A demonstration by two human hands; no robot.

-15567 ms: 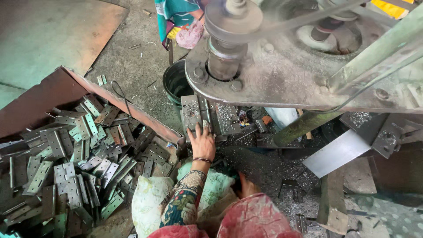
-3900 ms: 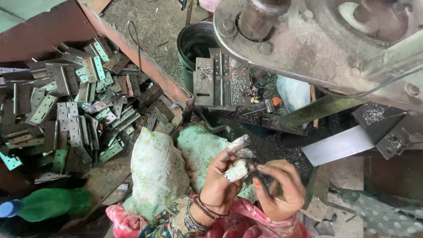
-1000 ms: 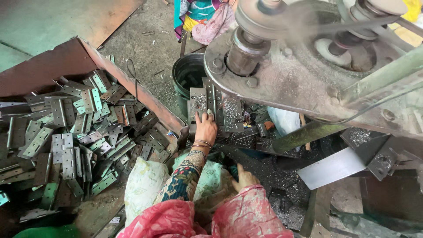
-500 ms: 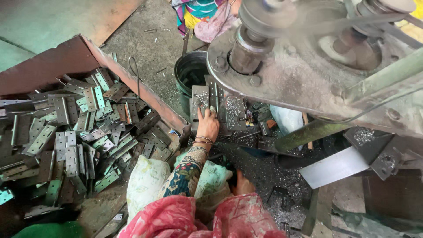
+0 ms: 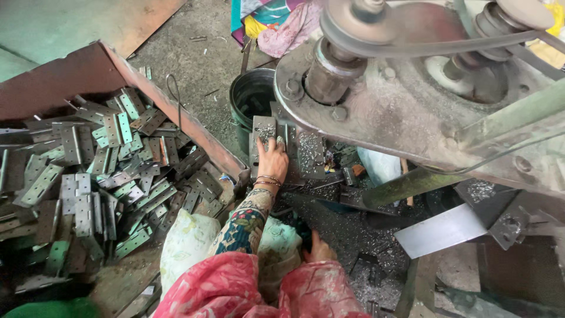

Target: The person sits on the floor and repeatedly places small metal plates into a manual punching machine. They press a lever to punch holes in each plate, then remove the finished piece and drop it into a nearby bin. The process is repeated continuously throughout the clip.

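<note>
A flat grey metal plate [image 5: 264, 131] lies on the machine bed [image 5: 306, 156], right under the front edge of the big drilling machine [image 5: 412, 100], and everything else is placed from that plate. The left hand [image 5: 272, 160] rests on the near end of the plate, palm down, fingers loosely spread and laid flat over it, thumb out to the side; bangles [image 5: 268, 181] circle the wrist just below. A patterned sleeve [image 5: 244, 224] runs back from the hand toward the camera. The right hand [image 5: 318, 250] sits much nearer the body than the plate, low against dark swarf, with only its back showing above a pink cloth [image 5: 265, 291]; I cannot tell whether its fingers are curled or holding anything.

Just behind the plate stands a dark round bucket [image 5: 252, 97]. To the plate's right, on the same bed, metal shavings [image 5: 309, 144] lie scattered. Above and to the right of the plate hangs the machine's spindle [image 5: 326, 73], with a pulley and belt [image 5: 424, 38] higher up. Left of the plate, past a rusty wooden edge [image 5: 176, 118], a large heap of grey-green hinges [image 5: 94, 176] fills a tray. Nearer the camera than the plate, between sleeve and hinges, sits a pale sack [image 5: 188, 244]
</note>
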